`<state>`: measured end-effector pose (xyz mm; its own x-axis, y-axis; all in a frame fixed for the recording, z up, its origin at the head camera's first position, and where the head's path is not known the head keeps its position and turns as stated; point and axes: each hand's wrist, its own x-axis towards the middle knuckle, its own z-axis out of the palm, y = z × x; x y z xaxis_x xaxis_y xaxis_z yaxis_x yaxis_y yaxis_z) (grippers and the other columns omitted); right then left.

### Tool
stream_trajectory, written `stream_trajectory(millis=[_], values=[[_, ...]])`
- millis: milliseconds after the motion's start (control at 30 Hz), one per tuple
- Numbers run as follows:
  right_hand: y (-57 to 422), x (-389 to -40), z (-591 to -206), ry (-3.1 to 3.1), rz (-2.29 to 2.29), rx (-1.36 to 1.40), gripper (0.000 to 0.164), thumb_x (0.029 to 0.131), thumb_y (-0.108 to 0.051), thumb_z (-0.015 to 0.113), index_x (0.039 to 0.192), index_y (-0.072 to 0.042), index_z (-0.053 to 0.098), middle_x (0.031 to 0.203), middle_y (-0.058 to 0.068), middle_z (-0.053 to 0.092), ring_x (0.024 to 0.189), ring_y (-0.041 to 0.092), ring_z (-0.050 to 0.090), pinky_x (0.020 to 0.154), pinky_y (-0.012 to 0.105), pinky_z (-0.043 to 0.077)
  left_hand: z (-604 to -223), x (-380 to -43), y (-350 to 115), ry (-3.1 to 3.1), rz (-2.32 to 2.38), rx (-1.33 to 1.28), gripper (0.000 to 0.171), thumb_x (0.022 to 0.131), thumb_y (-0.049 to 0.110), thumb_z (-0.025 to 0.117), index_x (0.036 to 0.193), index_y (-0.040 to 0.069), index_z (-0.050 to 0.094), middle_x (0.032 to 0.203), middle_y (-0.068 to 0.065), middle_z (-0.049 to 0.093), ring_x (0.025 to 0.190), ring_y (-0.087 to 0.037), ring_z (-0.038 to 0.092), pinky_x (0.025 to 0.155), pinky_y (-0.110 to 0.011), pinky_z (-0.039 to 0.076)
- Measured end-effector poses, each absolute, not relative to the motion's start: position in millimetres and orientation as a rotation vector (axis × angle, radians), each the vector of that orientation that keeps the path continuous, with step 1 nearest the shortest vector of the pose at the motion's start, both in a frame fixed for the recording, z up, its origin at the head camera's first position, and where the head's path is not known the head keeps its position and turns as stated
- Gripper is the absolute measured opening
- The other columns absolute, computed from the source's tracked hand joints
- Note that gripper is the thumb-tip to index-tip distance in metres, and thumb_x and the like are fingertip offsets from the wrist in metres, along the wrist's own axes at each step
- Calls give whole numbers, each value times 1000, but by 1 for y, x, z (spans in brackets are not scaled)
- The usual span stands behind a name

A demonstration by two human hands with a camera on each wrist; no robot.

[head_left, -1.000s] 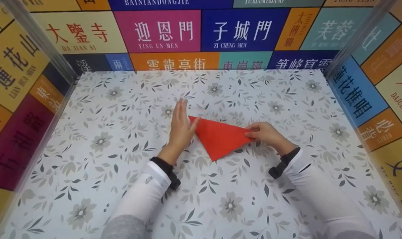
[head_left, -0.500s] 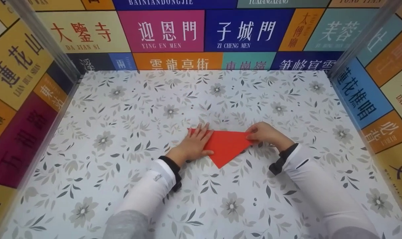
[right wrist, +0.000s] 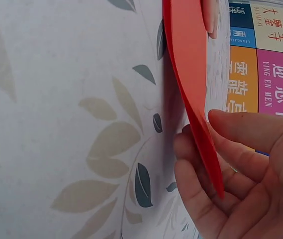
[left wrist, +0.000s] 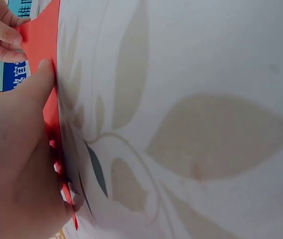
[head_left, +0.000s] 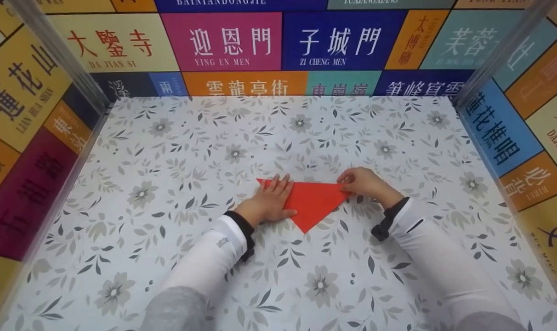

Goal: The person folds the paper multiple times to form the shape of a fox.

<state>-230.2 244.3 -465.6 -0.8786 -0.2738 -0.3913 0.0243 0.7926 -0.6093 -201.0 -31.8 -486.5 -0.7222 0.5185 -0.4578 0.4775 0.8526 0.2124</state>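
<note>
A sheet of red paper (head_left: pixel 313 202), folded into a triangle, lies on the flowered table surface with its long edge away from me and one corner pointing toward me. My left hand (head_left: pixel 271 202) lies on its left part with fingers spread and straight, the left corner poking out past the fingertips. At the right corner my right hand (head_left: pixel 363 184) pinches the paper between thumb and fingers. In the right wrist view that corner of the red paper (right wrist: pixel 191 74) is lifted and bent, with the thumb above and curled fingers (right wrist: pixel 191 179) beneath it.
The white table surface (head_left: pixel 320 285) carries a grey leaf and flower print. Panels with coloured blocks and lettering (head_left: pixel 223 41) stand along the back and both sides. Black straps (head_left: pixel 391 218) circle both wrists below white sleeves (head_left: pixel 439 257).
My left hand has come down from beside the paper's left corner to lie flat on it. The paper's left side has swung toward me. My right hand keeps its pinch.
</note>
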Motion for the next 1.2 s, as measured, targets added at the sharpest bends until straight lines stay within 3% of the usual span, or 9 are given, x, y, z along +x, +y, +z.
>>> stream_trajectory(millis=[133,200,300,400,567,833,1200], values=[[246,-227,-465,2611,-839,-219,35,92,-15,57,123,1,60,120,25,62,99,34,62,83,40,52,-486,-199,-27,2503,98,682,89,95,59,43,156,11,-2,164,-8,-10,150,-32,-9,120,-54,-2],[246,-225,-464,2661,-836,-225,41,94,-16,54,130,3,54,131,27,55,115,40,55,97,48,46,-487,-198,-26,2498,82,661,89,96,59,41,156,11,-4,163,-8,-12,150,-32,-11,120,-54,-3],[243,-221,-462,2736,-813,-241,52,97,-18,51,142,5,40,147,30,37,137,43,34,113,54,29,-488,-196,-25,2510,85,644,89,96,60,40,156,11,-3,163,-8,-12,150,-32,-11,120,-54,-3],[236,-212,-464,2777,-777,-275,65,98,-24,50,150,6,24,158,27,16,147,42,12,118,54,15,-488,-195,-24,2527,82,638,89,96,60,40,156,10,-2,164,-9,-10,150,-33,-10,120,-55,-1],[225,-193,-478,2755,-651,-426,82,97,-37,53,155,-1,7,163,17,-1,149,38,-4,119,57,9,-491,-195,-21,2532,55,613,89,96,60,40,156,10,-3,163,-10,-11,150,-33,-10,120,-54,-1],[221,-182,-494,2651,-498,-675,87,96,-43,55,154,2,7,162,20,-1,148,42,-1,119,57,7,-494,-194,-18,2536,65,622,90,96,59,39,155,6,-4,163,-14,-12,150,-31,-10,122,-47,-1],[221,-187,-492,2518,-310,-740,95,95,-50,52,152,6,0,161,23,-4,148,43,-4,119,57,3,-489,-192,-20,2522,103,636,97,93,61,45,155,5,-5,163,-13,-11,151,-31,-8,122,-45,-1]])
